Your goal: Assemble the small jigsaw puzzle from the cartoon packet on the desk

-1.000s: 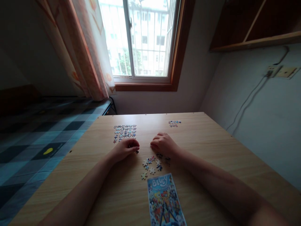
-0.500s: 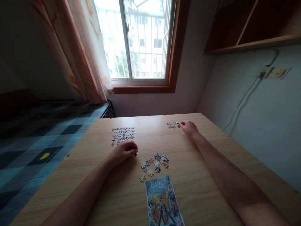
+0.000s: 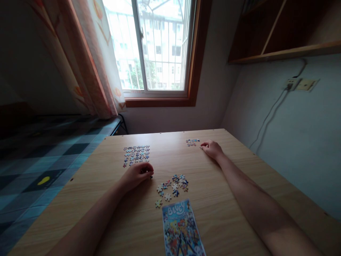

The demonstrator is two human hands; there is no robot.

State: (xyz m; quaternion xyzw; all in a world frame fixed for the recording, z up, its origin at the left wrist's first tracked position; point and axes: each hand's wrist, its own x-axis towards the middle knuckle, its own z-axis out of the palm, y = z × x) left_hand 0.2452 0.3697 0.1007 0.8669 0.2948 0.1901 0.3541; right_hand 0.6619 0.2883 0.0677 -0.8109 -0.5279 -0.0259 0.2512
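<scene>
My right hand [image 3: 212, 148] rests at the far right of the table, fingertips pinched on a small jigsaw puzzle piece [image 3: 201, 147] at the table surface. Just left of it lie two short rows of puzzle pieces [image 3: 192, 140]. My left hand [image 3: 140, 173] is curled with its side on the table, and a dark puzzle piece [image 3: 151, 176] shows at its thumb tip. Beyond that hand is a grid of spaced pieces [image 3: 137, 151], its near edge partly hidden by the knuckles. A loose heap of pieces [image 3: 175, 186] lies between my forearms.
A colourful sheet or box lid printed "Bluey" [image 3: 182, 227] lies at the near middle of the wooden table [image 3: 223, 220]. To the left stands a bed with a checked cover [image 3: 61, 156]. A wall shelf [image 3: 287, 49] hangs at the right, above a plugged-in cable [image 3: 266, 119].
My right hand has come slightly nearer to me, away from the two short rows, with the piece at its fingertips. My left hand keeps its place. The whole view has shifted slightly.
</scene>
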